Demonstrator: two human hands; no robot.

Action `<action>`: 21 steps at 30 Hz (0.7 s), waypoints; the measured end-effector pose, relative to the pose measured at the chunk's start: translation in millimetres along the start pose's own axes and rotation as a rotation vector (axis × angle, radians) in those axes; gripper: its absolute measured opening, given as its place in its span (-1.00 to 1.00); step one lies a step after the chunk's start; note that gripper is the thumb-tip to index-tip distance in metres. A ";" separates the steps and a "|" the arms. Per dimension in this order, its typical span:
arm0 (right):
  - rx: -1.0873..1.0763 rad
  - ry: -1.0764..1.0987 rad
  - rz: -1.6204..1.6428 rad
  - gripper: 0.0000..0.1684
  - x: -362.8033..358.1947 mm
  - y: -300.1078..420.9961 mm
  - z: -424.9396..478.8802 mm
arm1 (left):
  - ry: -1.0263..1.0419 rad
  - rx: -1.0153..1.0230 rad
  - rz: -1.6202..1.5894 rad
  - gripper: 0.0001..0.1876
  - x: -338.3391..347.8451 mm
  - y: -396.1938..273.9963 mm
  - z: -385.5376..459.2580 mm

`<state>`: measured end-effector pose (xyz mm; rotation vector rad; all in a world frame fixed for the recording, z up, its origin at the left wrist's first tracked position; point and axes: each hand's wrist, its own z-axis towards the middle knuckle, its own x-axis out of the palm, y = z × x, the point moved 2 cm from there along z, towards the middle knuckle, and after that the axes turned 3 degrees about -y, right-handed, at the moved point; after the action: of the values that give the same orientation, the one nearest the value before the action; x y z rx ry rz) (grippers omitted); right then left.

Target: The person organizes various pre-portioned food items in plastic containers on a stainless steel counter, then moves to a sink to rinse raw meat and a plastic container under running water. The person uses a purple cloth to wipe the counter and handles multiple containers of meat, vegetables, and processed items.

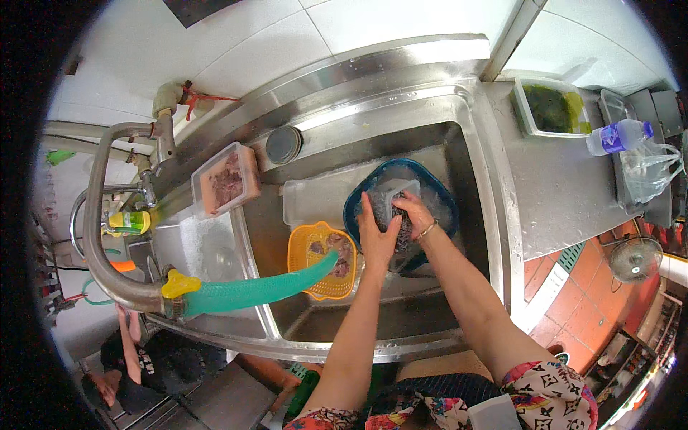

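Over a dark blue plastic basin (352,200) in the steel sink, both hands hold a translucent plastic container (396,189). My left hand (378,232) lies along its near left side with fingers extended. My right hand (417,215) grips its right side, fingers curled at the rim. A dark grey, grainy mass (402,239) shows between the hands; whether it is a scouring pad or loose contents, I cannot tell. Left of the basin is a yellow plastic colander (301,277) with pieces of raw meat (339,266) in it. A green hose (258,287) ends above the colander.
A translucent tub (309,201) lies behind the colander. Meat in pinkish liquid fills a plastic box (250,172) on the left ledge. A round dark lid (284,145) rests at the back rim. The right counter (543,199) bears a tub of greens (553,110) and a water bottle (618,137).
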<state>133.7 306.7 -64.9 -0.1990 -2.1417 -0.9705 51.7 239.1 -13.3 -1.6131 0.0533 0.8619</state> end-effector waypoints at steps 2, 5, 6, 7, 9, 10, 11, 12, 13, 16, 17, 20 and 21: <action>-0.028 0.012 0.090 -0.61 8.7 6.9 -2.0 | -0.103 0.074 -0.087 -0.16 -3.8 -0.7 -3.4; 0.024 0.102 0.049 -0.55 16.2 8.2 -24.0 | -0.022 -0.033 -0.299 -0.18 -22.1 -15.3 -3.6; 0.034 0.175 -0.075 -0.52 21.7 12.5 -33.0 | -0.037 -0.034 -0.306 -0.25 -26.9 -19.0 0.8; 0.013 0.140 -0.143 -0.52 26.0 15.6 -34.1 | -0.023 -0.014 -0.256 -0.25 -29.0 -25.3 2.2; -0.033 0.070 -0.278 -0.53 35.8 19.3 -31.5 | 0.006 0.029 -0.156 -0.26 -34.2 -41.0 2.4; -0.072 -0.029 -0.298 -0.61 34.6 13.8 -25.4 | -0.050 0.098 -0.131 -0.26 -30.6 -33.7 -2.6; -0.077 -0.065 -0.094 -0.64 32.5 14.2 -25.4 | -0.071 0.076 -0.161 -0.26 -29.0 -31.9 -10.5; -0.075 -0.102 0.108 -0.66 34.9 18.6 -29.3 | -0.095 0.048 -0.190 -0.27 -27.4 -29.1 -21.1; -0.072 -0.138 0.310 -0.68 36.2 20.4 -31.7 | -0.118 0.021 -0.220 -0.27 -25.0 -26.0 -29.8; -0.091 -0.139 0.250 -0.66 29.4 8.8 -35.5 | -0.085 0.040 -0.227 -0.21 -24.5 -14.5 -40.5; -0.075 -0.110 0.235 -0.64 27.0 7.8 -41.0 | -0.047 0.040 -0.244 -0.19 -28.1 -11.6 -41.0; -0.026 -0.017 0.125 -0.60 24.1 10.1 -50.5 | 0.071 -0.006 -0.163 -0.15 -43.1 -33.5 -23.8; -0.015 0.023 0.096 -0.60 29.3 13.8 -54.4 | 0.097 -0.026 -0.087 -0.15 -45.9 -37.2 -21.2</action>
<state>150.6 273.7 -13.5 -0.2940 -2.0846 -0.9299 47.2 210.7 42.5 -1.6685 0.0407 0.7197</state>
